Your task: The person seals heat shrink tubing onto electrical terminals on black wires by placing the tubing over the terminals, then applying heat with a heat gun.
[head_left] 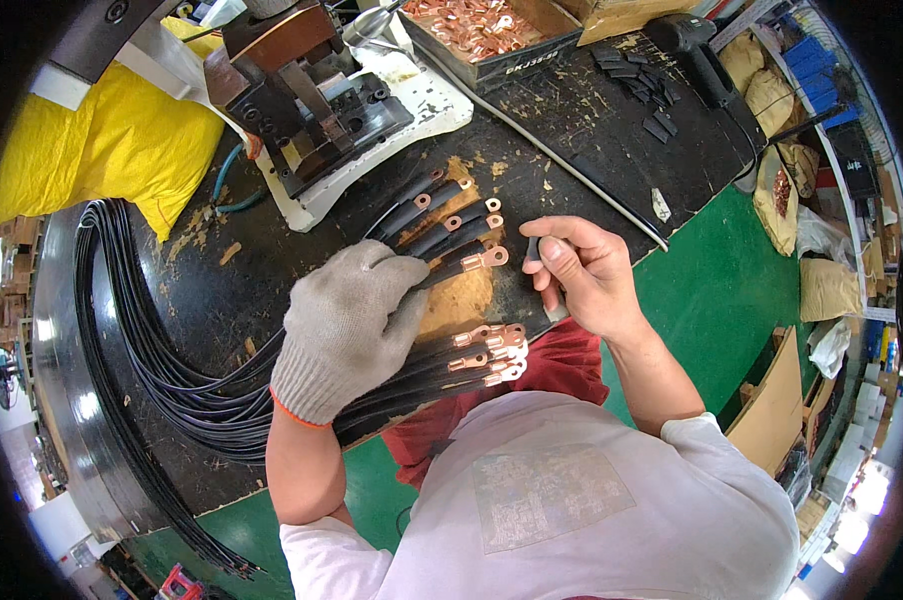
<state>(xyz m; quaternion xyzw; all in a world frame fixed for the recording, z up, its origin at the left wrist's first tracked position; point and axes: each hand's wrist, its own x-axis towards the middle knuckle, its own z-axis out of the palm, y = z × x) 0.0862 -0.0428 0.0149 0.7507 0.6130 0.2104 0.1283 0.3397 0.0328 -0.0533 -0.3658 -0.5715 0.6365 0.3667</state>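
Observation:
My left hand (347, 310), in a grey knit glove with an orange cuff, is closed around a black cable whose copper lug (486, 258) points right. My bare right hand (600, 278) pinches a short black sleeve (534, 248) between thumb and fingers, just right of that lug and apart from it. Beyond the glove lie several cables with black sleeves (434, 238) behind their copper lugs. Nearer to me, a cluster of cable ends with copper lugs (490, 352) shows no black sleeves. The long black cables (177, 365) loop off to the left.
A bench press (317, 100) stands at the back left beside a yellow sack (107, 140). Behind are a bin of copper lugs (497, 68), loose black sleeves (637, 85) and a black heat gun (692, 60). A grey cord (562, 160) crosses the worn black table (242, 255).

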